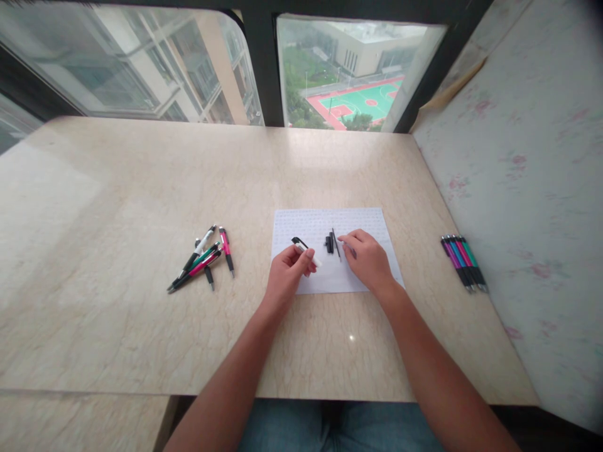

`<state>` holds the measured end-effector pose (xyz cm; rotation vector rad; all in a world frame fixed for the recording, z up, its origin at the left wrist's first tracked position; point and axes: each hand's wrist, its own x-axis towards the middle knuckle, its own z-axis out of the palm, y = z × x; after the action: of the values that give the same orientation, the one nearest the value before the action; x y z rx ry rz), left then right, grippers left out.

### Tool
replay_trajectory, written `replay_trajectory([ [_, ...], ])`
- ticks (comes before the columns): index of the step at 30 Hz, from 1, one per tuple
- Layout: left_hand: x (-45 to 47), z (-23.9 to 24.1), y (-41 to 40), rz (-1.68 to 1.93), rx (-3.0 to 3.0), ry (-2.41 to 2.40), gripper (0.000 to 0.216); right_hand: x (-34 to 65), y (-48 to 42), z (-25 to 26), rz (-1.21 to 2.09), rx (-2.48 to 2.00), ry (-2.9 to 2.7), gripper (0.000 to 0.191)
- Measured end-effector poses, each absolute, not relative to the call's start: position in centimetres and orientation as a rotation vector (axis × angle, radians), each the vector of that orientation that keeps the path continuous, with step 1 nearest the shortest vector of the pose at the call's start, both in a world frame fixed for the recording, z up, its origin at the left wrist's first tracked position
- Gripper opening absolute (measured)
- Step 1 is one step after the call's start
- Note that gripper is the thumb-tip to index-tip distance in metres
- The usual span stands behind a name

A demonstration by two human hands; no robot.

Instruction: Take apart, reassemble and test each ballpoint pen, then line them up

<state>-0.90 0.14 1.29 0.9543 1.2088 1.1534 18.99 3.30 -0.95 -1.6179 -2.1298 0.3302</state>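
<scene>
left hand [293,267] pinching a white pen barrel [301,245], black at one end; right hand [367,258] half-curled beside a slim dark refill [336,245], hold unclear.

Left hand [288,269] pinching white-and-black plastic pen part [300,243], right hand [368,257] beside thin dark rod-shaped refill [336,245] on white rectangular paper sheet [330,281].

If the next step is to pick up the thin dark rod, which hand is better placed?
Probably the right hand: it is close beside the thin dark rod, while the left hand holds a black-and-white pen part.
</scene>
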Motion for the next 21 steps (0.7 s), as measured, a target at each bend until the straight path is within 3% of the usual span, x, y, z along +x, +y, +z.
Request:
replay_trajectory([
  [21, -0.62, 1.5, 0.17, 1.177, 0.633, 1.109, 0.028, 19.05, 3.56, -0.96, 0.389, -1.611, -2.003, 0.017],
])
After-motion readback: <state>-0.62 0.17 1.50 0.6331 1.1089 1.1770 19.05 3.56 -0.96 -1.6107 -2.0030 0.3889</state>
